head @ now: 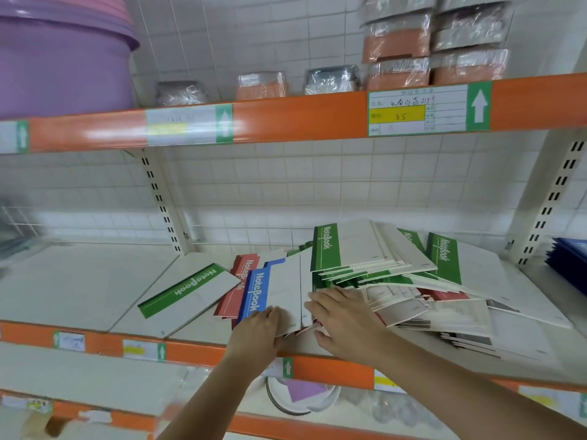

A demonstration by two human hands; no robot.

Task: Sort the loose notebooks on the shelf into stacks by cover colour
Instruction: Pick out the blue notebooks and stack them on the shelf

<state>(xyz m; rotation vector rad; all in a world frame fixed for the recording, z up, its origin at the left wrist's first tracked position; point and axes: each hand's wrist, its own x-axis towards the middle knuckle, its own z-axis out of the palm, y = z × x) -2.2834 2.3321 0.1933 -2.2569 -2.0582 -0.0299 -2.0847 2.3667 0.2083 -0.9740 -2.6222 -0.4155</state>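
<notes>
Landmark: blue-banded notebook [257, 293], lying flat near the front edge of the middle shelf [79, 281], "NoteBook" band toward the left.

Left hand [260, 331]: resting on the near corner of the blue-banded notebook, fingers curling over its front edge; gripping it, though thumb hidden.

Right hand [343, 315]: just right of the blue-banded notebook, lying flat with fingers straight and spread, pressing on the near edge of the loose pile of notebooks [413, 281]; holding nothing.

Red-banded notebook [236, 290]: lying partly under the blue-banded notebook, sticking out on its left side.

Single green-banded notebook [187, 290]: lying alone, further left of the blue-banded notebook, angled, touching the red one at its right corner.

Loose pile: spreading right of the blue-banded notebook, fanned and tilting; green bands showing on top, red edges showing lower down; count not readable.

Dark blue stack [568, 265]: sitting far right of the blue-banded notebook, past the upright.

Purple basin [60, 61]: sitting on the upper shelf, above and left of the blue-banded notebook
</notes>
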